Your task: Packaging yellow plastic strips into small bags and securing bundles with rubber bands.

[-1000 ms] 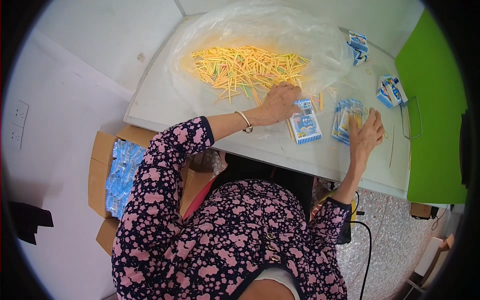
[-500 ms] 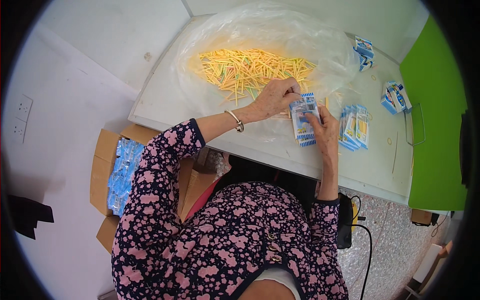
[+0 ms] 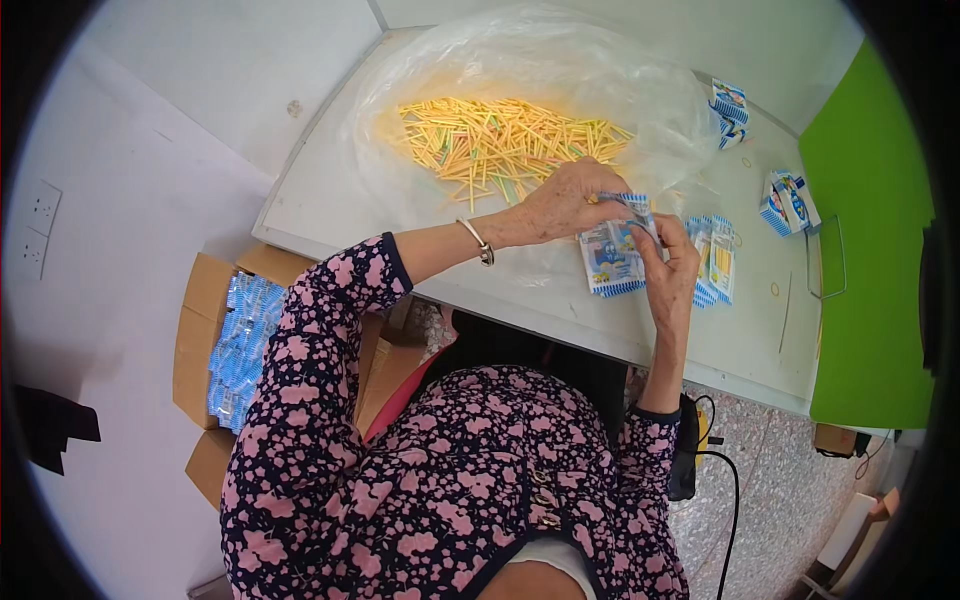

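My left hand point(image 3: 572, 202) is closed in a pinch at the top edge of a blue-and-white plastic packet point(image 3: 612, 262). On the packet's right side my right hand point(image 3: 672, 270) grips with thumb and fingers. The packet's upper part is bent between the hands; whether more than one packet is held I cannot tell. Just behind my left hand lies a heap of thin yellow sticks point(image 3: 500, 135), a few of them green or pink, on a clear plastic bag point(image 3: 640, 95). Right of my right hand lie several packets point(image 3: 718, 262) with sticks showing inside.
Bundled blue-and-white packets point(image 3: 790, 203) sit at the table's right, with others point(image 3: 730, 112) at the back right. A green panel point(image 3: 870, 240) stands along the right side. Left of the table is an open cardboard box point(image 3: 200, 330) full of blue packets point(image 3: 245, 345).
Both hands have shifted slightly right. The top of the held packet, flat before, is now bent over and spread between my fingers.
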Demonstrator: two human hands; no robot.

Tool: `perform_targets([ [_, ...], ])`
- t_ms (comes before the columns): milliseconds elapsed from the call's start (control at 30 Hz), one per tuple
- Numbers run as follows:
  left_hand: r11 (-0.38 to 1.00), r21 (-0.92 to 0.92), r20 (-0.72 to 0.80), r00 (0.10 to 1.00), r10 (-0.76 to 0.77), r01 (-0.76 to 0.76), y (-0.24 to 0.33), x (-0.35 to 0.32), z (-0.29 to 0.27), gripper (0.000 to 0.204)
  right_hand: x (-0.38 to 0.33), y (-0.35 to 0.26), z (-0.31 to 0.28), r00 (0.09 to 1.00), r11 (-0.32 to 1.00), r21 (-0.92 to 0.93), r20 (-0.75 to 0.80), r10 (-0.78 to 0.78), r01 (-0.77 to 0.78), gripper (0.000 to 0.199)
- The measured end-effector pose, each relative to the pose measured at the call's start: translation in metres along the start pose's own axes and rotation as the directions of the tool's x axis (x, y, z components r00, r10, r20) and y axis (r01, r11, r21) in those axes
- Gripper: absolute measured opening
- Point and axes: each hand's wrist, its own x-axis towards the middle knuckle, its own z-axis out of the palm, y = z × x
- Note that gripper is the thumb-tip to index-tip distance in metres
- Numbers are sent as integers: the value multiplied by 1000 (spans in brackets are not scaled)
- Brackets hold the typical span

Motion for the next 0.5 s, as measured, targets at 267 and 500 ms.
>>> perform_targets([
  [267, 981, -32, 54, 980, -191, 193, 14, -16, -14, 20, -2, -4, 5, 932, 874, 351, 255, 257, -337, 13],
  [500, 976, -47, 70, 975, -210, 214, 10, -29, -19, 18, -3, -1, 12, 888, 888, 294, 405, 219, -353, 13],
])
